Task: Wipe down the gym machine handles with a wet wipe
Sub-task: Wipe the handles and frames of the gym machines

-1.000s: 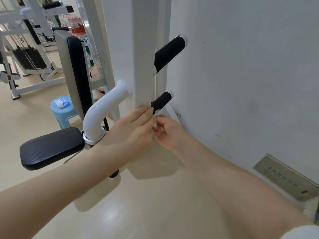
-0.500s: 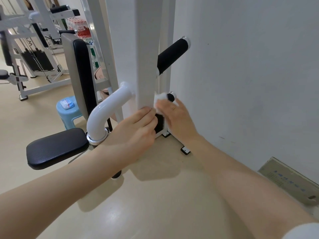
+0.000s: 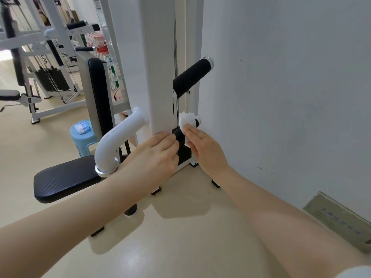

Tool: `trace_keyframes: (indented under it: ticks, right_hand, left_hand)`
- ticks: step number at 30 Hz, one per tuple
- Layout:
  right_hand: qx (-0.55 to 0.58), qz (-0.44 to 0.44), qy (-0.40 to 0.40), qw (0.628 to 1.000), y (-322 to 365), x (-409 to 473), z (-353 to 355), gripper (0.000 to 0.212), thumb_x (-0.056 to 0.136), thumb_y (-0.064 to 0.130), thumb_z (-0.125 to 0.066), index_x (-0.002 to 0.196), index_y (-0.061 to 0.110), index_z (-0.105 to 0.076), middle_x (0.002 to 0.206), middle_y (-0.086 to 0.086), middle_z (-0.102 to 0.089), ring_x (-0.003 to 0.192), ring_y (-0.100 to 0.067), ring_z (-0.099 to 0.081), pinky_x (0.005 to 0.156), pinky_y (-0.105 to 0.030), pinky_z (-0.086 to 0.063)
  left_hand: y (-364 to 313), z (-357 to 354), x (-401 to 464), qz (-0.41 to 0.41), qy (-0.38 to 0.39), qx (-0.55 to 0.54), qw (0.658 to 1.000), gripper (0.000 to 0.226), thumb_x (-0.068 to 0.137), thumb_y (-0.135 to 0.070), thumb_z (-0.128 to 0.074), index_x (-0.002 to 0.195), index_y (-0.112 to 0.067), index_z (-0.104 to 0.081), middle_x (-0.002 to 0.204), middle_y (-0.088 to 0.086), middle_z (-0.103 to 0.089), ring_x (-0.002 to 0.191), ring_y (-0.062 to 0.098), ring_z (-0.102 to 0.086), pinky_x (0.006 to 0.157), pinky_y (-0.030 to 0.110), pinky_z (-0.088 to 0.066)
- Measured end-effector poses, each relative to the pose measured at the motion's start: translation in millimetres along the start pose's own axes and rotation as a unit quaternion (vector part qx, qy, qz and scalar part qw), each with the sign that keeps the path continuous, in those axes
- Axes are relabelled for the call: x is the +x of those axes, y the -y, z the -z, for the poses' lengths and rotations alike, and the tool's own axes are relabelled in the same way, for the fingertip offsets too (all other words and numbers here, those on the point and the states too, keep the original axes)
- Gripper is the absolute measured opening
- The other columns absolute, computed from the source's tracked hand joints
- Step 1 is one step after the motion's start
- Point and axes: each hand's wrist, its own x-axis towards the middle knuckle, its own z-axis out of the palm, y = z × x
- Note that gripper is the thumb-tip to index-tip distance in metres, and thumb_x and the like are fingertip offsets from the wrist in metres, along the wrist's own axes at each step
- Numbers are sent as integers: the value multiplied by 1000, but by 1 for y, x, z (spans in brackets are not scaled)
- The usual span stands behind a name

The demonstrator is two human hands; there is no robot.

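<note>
A white gym machine post (image 3: pixel 160 77) carries two black handles on its right side. The upper handle (image 3: pixel 190 77) is bare. The lower handle (image 3: pixel 197 123) is mostly covered by a white wet wipe (image 3: pixel 186 121) that my right hand (image 3: pixel 204 149) wraps around it. My left hand (image 3: pixel 154 155) rests against the base of the post beside the lower handle, fingers loosely bent, holding nothing visible.
A white curved arm (image 3: pixel 118 139) and a black seat pad (image 3: pixel 64 179) stand to the left. A blue stool (image 3: pixel 80 137) holds a wipe packet (image 3: pixel 82 128). The white wall (image 3: pixel 281 97) is close on the right, with a flat box (image 3: pixel 339 219) at its foot.
My right hand has gone from pinching the wipe below the lower handle to wrapping it around that handle. The view has shifted slightly left.
</note>
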Motion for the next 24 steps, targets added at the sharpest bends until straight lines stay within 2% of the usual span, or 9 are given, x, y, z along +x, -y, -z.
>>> trace_keyframes:
  ticks: [4, 6, 9, 12, 13, 15, 18, 20, 24]
  right_hand:
    - [-9, -24, -28, 999, -1, 1, 0, 39, 89, 5, -57, 128, 5, -54, 132, -9, -56, 118, -26, -56, 91, -39, -52]
    - [-16, -34, -34, 999, -1, -2, 5, 38, 88, 0, -56, 126, 5, -56, 130, -9, -58, 117, -26, -57, 92, -37, -51]
    - [88, -128, -90, 984, 11, 2, 31, 23, 91, 5, -53, 110, 6, -65, 104, -9, -69, 86, -21, -64, 71, -22, -51]
    - [301, -313, -229, 871, 25, 16, 71, 16, 93, 14, -52, 97, 18, -67, 95, 1, -68, 87, -13, -61, 80, -16, -51]
    - [356, -328, -281, 829, 29, 22, 83, 17, 92, 14, -53, 91, 25, -66, 93, 4, -67, 90, -13, -62, 87, -24, -52]
    - [368, -306, -357, 802, 39, 32, 107, 19, 92, 14, -54, 88, 29, -65, 93, 7, -67, 94, -12, -63, 92, -32, -51]
    - [319, -236, -400, 826, 55, 40, 130, 17, 95, 14, -51, 103, 16, -65, 101, 10, -66, 98, 1, -59, 90, -15, -46]
    - [248, -160, -370, 881, 64, 40, 133, 20, 95, 12, -48, 108, 12, -64, 104, 12, -63, 98, 10, -55, 88, -7, -41]
    - [69, 33, -198, 977, 67, 27, 108, 32, 91, 11, -42, 115, 1, -62, 113, -9, -66, 114, -11, -51, 99, -21, -37]
  left_hand:
    - [19, 42, 17, 95, -52, 73, 991, 66, 93, 3, -3, 91, 0, -70, 119, 19, -62, 128, 37, -41, 110, 49, -13]
    - [36, 62, 28, 109, -52, 73, 990, 48, 91, -4, -20, 96, 1, -68, 123, 21, -58, 130, 40, -37, 112, 46, -6]
    - [46, 75, 34, 71, -29, 69, 995, 31, 80, -11, -46, 98, 3, -66, 124, 26, -55, 127, 43, -42, 113, 43, -7]
    - [45, 66, 31, 37, -27, 74, 996, 31, 79, -18, -57, 102, 2, -65, 128, 25, -54, 127, 40, -45, 114, 43, -10]
    - [45, 64, 31, 26, -34, 75, 996, 33, 81, -22, -57, 104, 0, -65, 129, 24, -54, 127, 38, -46, 114, 42, -12]
    - [47, 64, 33, 10, -46, 69, 996, 37, 86, -29, -50, 105, -2, -66, 129, 21, -56, 126, 35, -48, 113, 42, -16]
    - [49, 66, 35, -17, -59, 51, 997, 41, 88, -33, -44, 105, -4, -68, 126, 16, -60, 124, 31, -51, 113, 40, -19]
    - [50, 67, 35, -37, -76, 48, 995, 39, 88, -34, -49, 104, -5, -69, 123, 15, -62, 122, 29, -54, 113, 39, -19]
    - [50, 67, 37, -44, -105, 46, 992, 39, 88, -31, -44, 99, -6, -72, 115, 12, -67, 115, 26, -59, 114, 39, -19]
